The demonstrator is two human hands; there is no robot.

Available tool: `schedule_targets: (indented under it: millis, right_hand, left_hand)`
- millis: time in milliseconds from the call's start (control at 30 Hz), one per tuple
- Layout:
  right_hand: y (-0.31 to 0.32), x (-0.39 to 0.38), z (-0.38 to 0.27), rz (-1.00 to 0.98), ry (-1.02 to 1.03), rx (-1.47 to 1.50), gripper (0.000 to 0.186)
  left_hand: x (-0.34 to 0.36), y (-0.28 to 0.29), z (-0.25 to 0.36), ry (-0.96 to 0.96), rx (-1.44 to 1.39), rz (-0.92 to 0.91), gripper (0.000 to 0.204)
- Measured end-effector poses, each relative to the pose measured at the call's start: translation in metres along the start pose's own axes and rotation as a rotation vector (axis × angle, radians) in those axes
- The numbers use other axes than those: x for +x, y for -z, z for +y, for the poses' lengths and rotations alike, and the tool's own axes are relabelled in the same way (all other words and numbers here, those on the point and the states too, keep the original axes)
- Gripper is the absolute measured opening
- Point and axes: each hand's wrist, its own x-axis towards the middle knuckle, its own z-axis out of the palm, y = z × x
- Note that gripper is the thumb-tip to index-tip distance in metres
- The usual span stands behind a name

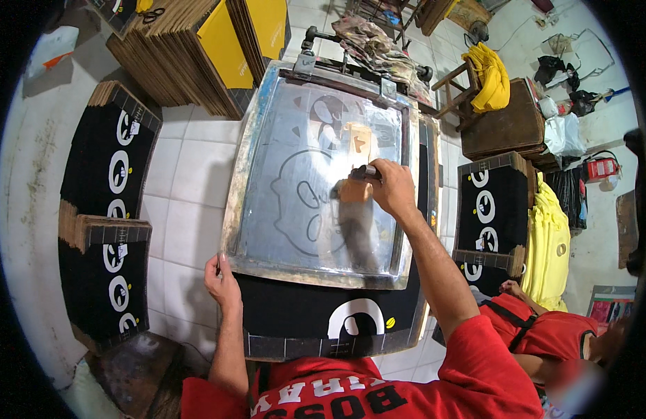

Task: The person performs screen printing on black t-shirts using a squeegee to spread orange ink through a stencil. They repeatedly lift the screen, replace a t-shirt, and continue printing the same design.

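A silk-screen frame [316, 274] with a worn, paint-stained border lies in front of me, its grey mesh marked with a large rounded cartoon outline. My left hand [224, 281] grips its near left corner, thumb up along the edge and fingers curled. Over the mesh, right of the middle, my right hand [393, 187] is closed round a dark, rounded tool [365, 172] whose exact kind I cannot make out. Tan patches [356, 190] show on the mesh beside the tool. Under the frame's near edge, black fabric [288, 307] with a white-ringed print covers a board.
Stacked boards with printed black fabric [92, 160] stand at left and right. Upright boards with yellow fabric [229, 45] stand far left. A stained cloth [379, 49] lies on the bar behind the frame. Nearby at right is a person in red [553, 335], next to hanging yellow fabric [548, 244].
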Motion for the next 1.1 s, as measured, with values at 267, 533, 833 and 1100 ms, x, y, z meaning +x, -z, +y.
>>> schedule_targets:
  millis: [267, 533, 833, 1100]
  right_hand:
    - [-0.005, 0.022, 0.013, -0.230, -0.018, -0.139, 0.029]
    - [-0.026, 0.137, 0.073, -0.094, -0.074, -0.096, 0.043]
    - [-0.034, -0.043, -0.006, 0.103, -0.002, 0.030, 0.038]
    - [0.025, -0.152, -0.086, 0.466, -0.058, 0.116, 0.054]
  left_hand:
    - [-0.006, 0.001, 0.011, 0.063, -0.011, 0.017, 0.028]
    - [-0.004, 0.000, 0.014, 0.066, 0.054, 0.058, 0.029]
    - [0.003, 0.004, 0.008, 0.088, 0.023, -0.023, 0.029]
    - [-0.002, 0.029, 0.066, 0.071, -0.004, -0.178, 0.028]
